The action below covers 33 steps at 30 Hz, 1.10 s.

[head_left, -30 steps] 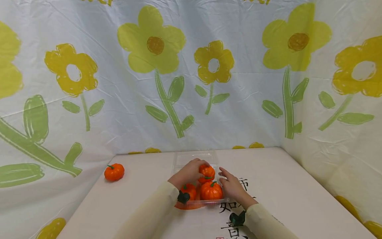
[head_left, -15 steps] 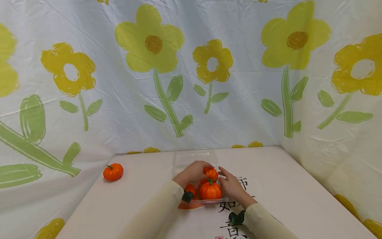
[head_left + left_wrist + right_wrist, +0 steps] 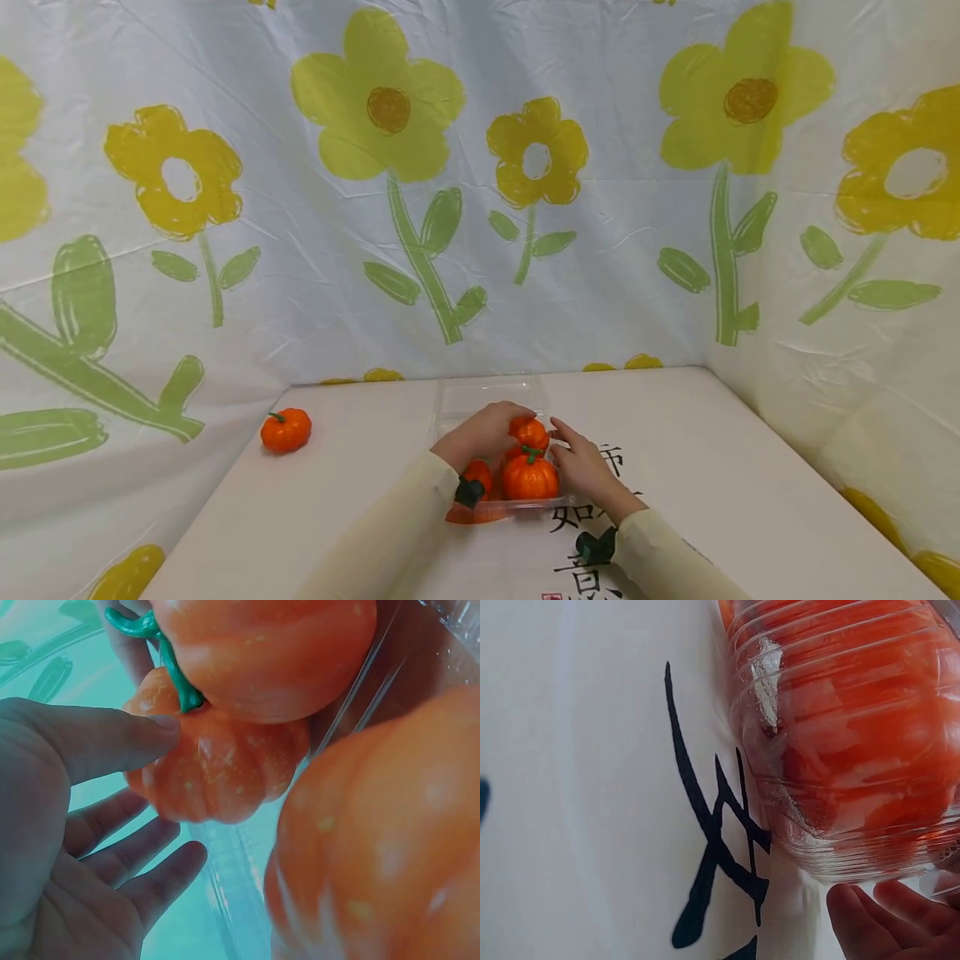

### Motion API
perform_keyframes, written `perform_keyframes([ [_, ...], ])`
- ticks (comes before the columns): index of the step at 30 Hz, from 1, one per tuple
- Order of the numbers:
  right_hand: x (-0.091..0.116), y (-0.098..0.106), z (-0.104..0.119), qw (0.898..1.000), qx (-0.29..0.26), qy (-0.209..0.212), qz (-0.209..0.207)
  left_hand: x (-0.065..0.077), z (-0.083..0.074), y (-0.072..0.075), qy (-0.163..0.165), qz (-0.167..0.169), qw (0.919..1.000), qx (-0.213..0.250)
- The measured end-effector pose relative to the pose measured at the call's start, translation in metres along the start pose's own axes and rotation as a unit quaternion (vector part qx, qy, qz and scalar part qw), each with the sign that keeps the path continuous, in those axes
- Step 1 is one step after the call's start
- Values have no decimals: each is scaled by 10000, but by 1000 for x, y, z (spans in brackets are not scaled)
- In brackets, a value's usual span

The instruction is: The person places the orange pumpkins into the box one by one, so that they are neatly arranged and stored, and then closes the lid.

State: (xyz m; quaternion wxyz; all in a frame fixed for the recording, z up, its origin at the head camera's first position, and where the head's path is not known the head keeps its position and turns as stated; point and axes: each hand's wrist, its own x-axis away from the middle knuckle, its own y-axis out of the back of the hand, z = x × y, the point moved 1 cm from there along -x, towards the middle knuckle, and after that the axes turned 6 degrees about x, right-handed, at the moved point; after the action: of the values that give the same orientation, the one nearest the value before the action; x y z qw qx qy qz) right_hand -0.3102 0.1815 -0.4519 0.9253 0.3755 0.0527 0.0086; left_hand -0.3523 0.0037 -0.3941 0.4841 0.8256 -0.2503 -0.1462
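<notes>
A clear plastic box [image 3: 517, 504] holds orange toy pumpkins with green stems. My left hand [image 3: 487, 431] reaches over the box and grips a pumpkin [image 3: 532, 434] at its back right. In the left wrist view, the thumb [image 3: 124, 741] lies on that pumpkin [image 3: 225, 772], with the fingers behind and beneath it. Two more sit in front: a right-hand pumpkin [image 3: 530, 478] and a left-hand pumpkin [image 3: 477, 475], partly hidden by my wrist. My right hand [image 3: 587, 468] is beside the right wall, its fingertips right at the clear plastic [image 3: 817, 859] in the right wrist view.
The box's clear lid [image 3: 487, 398] lies open toward the back. Another pumpkin [image 3: 286, 431] rests at the table's left edge. Black brush characters [image 3: 588, 575] mark the pale tablecloth. A flowered curtain [image 3: 600, 275] encloses the back and sides.
My left hand has moved slightly right with the pumpkin, bringing it behind the front right one. Over the last half second it has barely shifted. The right hand stays in place.
</notes>
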Motion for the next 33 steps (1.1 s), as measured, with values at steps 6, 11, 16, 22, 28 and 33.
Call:
perform_keyframes([
  [6, -1, 0, 1, 9999, 118, 5, -37, 4, 5, 7, -44, -55, 9999, -133],
  [11, -1, -1, 0, 9999, 131, 5, -37, 7, 10, 15, -143, -153, 9997, -83],
  [16, -1, -1, 0, 9999, 105, -11, -14, 10, 17, 22, -148, -248, 9994, 186],
  [22, 0, -1, 1, 10000, 81, -10, 21, 16, 24, 34, -140, -362, 9987, 342],
  [28, -1, -1, 1, 9999, 137, 11, 0, 23, 39, 44, -273, -521, 9968, 535],
  [33, -2, -2, -1, 9998, 204, 8, -12, 30, 52, 51, -151, -672, 9948, 751],
])
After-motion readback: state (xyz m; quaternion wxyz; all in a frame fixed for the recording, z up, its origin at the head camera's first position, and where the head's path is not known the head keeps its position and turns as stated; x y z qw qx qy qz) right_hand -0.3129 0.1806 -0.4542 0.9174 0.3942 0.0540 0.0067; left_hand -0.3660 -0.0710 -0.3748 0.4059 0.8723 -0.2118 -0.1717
